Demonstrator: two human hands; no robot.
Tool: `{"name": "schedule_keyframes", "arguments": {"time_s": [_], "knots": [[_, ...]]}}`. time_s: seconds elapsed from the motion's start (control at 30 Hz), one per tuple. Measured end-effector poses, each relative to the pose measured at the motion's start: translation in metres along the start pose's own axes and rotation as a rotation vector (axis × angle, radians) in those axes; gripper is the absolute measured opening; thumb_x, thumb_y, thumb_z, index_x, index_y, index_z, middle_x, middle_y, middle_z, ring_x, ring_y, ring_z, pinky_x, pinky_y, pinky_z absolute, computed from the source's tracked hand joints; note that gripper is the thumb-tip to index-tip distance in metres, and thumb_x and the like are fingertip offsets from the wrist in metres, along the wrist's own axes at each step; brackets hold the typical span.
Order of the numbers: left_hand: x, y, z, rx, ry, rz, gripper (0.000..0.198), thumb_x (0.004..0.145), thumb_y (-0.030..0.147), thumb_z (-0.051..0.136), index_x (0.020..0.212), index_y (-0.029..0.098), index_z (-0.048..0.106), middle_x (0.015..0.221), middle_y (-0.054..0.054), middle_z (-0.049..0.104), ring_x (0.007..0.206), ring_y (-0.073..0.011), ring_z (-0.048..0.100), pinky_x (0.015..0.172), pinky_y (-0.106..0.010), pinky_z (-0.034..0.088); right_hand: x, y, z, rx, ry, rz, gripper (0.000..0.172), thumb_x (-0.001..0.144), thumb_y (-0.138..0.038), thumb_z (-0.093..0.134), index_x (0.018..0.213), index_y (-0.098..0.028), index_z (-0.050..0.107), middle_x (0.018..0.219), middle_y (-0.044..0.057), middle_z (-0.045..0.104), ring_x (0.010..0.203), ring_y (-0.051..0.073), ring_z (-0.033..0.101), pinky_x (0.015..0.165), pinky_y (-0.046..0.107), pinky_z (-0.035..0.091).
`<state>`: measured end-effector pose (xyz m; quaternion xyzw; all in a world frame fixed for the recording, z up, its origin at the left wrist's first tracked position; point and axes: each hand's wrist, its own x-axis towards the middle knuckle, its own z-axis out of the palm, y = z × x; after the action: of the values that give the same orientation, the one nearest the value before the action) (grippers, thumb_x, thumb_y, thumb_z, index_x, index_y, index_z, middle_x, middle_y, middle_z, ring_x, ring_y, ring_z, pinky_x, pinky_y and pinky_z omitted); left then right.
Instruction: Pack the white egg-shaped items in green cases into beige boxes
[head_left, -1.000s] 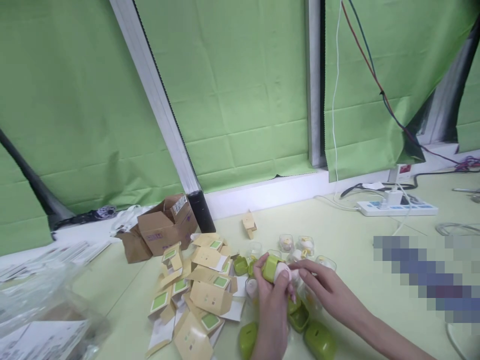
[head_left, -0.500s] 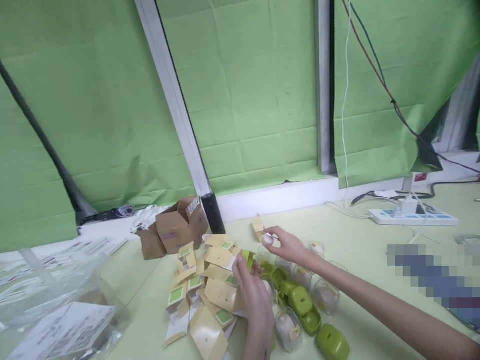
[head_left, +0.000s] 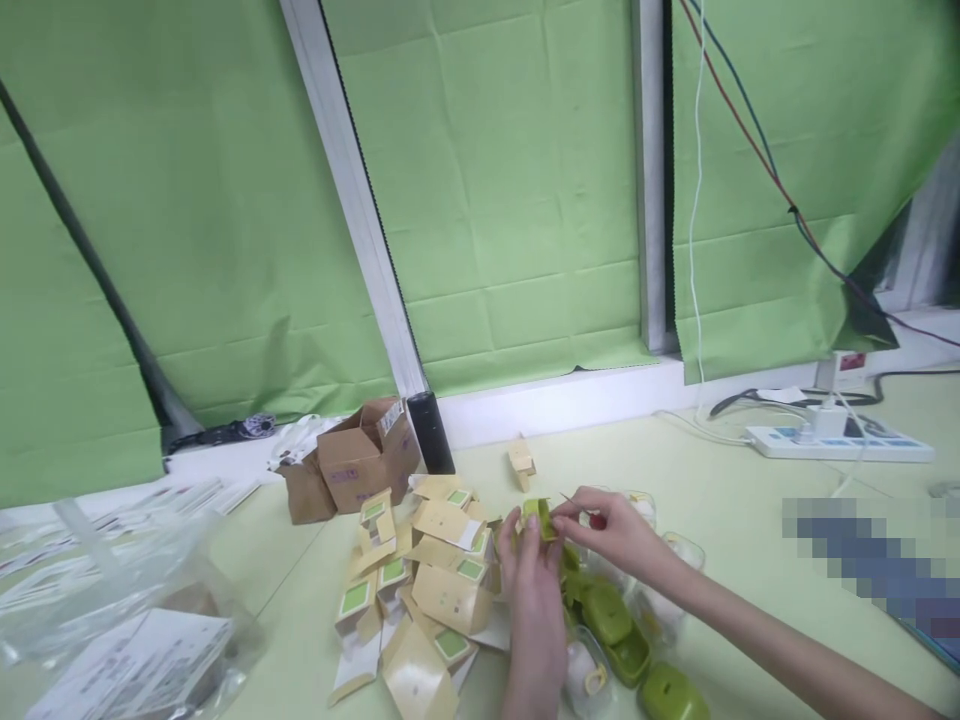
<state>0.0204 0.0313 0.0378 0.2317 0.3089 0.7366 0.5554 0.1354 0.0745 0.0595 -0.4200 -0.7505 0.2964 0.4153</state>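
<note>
A small green case is held above the bench in the curled left hand; a thin tool seems pinched by the right hand. Probably light and stiff, the case is best gripped by its sides.

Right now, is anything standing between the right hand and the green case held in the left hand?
Nothing visible does. The left hand holds the green case, and the right hand, pinching a thin tool, is close beside it; whether they touch is unclear. The other green cases lie lower in view, outside that gap.
</note>
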Motion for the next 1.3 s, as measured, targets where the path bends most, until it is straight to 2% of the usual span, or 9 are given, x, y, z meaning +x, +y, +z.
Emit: {"name": "schedule_keyframes", "arguments": {"time_s": [0.2,0.4,0.57,0.77,0.83,0.93,1.03,1.13,1.3], "knots": [[-0.003,-0.021,0.0,0.198,-0.028,0.039,0.056,0.066,0.035,0.073,0.116,0.022,0.052,0.133,-0.011,0.047,0.119,-0.0256,0.048,0.094,-0.032,0.044,-0.012,0.001,0.005,0.13,0.063,0.031,0.017,0.074,-0.026,0.053,0.061,-0.018,0.06,0.063,-0.002,0.054,0.063,0.013,0.048,0.055,0.023,0.037],[0.007,-0.033,-0.009,0.245,-0.033,0.132,0.053,0.06,0.038,0.077,0.105,0.019,0.054,0.122,-0.012,0.055,0.112,-0.0262,0.053,0.091,-0.034,0.045,-0.009,0.012,0.01,0.207,0.068,0.109,0.014,0.069,-0.022,0.052,0.057,-0.016,0.057,0.056,-0.003,0.05,0.056,0.011,0.043,0.053,0.023,0.036],[0.004,-0.025,-0.008,0.254,-0.132,0.083,0.053,0.065,0.036,0.073,0.11,0.021,0.049,0.116,-0.01,0.058,0.106,-0.0242,0.057,0.091,-0.035,0.044,-0.007,0.012,0.007,0.227,0.061,0.13,0.008,0.064,-0.02,0.055,0.059,-0.015,0.058,0.056,-0.004,0.051,0.054,0.01,0.042,0.052,0.021,0.036],[-0.002,-0.012,-0.004,0.306,-0.192,0.067,0.043,0.071,0.038,0.069,0.107,0.02,0.053,0.121,-0.011,0.055,0.112,-0.0243,0.053,0.093,-0.033,0.043,-0.007,0.0,0.002,0.196,0.067,0.111,0.011,0.064,-0.02,0.055,0.054,-0.016,0.05,0.05,-0.008,0.037,0.049,0.008,0.036,0.046,0.019,0.032],[-0.001,-0.003,-0.003,0.283,-0.139,0.088,0.046,0.073,0.041,0.065,0.112,0.02,0.05,0.116,-0.011,0.057,0.105,-0.0237,0.057,0.088,-0.034,0.045,-0.004,-0.003,0.0,0.146,0.08,0.102,0.008,0.069,-0.021,0.053,0.062,-0.016,0.055,0.053,-0.006,0.042,0.05,0.008,0.039,0.047,0.02,0.034],[0.006,0.014,-0.005,0.208,0.101,0.207,0.048,0.076,0.045,0.061,0.116,0.024,0.045,0.106,-0.007,0.059,0.091,-0.0199,0.062,0.08,-0.033,0.047,0.014,0.002,-0.002,0.021,0.085,0.1,0.012,0.078,-0.02,0.05,0.079,-0.015,0.06,0.068,-0.002,0.055,0.061,0.011,0.05,0.057,0.022,0.042],[0.012,0.027,-0.01,0.183,0.288,0.339,0.043,0.075,0.046,0.061,0.11,0.025,0.046,0.101,-0.003,0.056,0.083,-0.016,0.062,0.076,-0.03,0.047,0.041,0.017,0.005,-0.149,-0.009,0.128,0.012,0.084,-0.023,0.055,0.088,-0.015,0.062,0.087,0.002,0.062,0.078,0.014,0.058,0.072,0.03,0.048],[0.013,0.027,-0.012,0.215,0.264,0.338,0.041,0.075,0.048,0.059,0.108,0.025,0.048,0.105,-0.003,0.054,0.083,-0.0165,0.062,0.074,-0.03,0.047,0.063,0.035,0.02,-0.3,-0.145,0.166,0.025,0.089,-0.03,0.053,0.109,-0.016,0.056,0.11,0.006,0.059,0.091,0.018,0.059,0.078,0.038,0.05],[0.008,0.019,-0.012,0.354,0.214,0.321,0.041,0.078,0.05,0.055,0.11,0.025,0.049,0.113,-0.006,0.052,0.092,-0.0189,0.06,0.073,-0.028,0.048,0.071,0.049,0.032,-0.422,-0.285,0.152,0.028,0.089,-0.03,0.053,0.113,-0.017,0.054,0.115,0.007,0.057,0.094,0.019,0.059,0.079,0.039,0.05]]}}
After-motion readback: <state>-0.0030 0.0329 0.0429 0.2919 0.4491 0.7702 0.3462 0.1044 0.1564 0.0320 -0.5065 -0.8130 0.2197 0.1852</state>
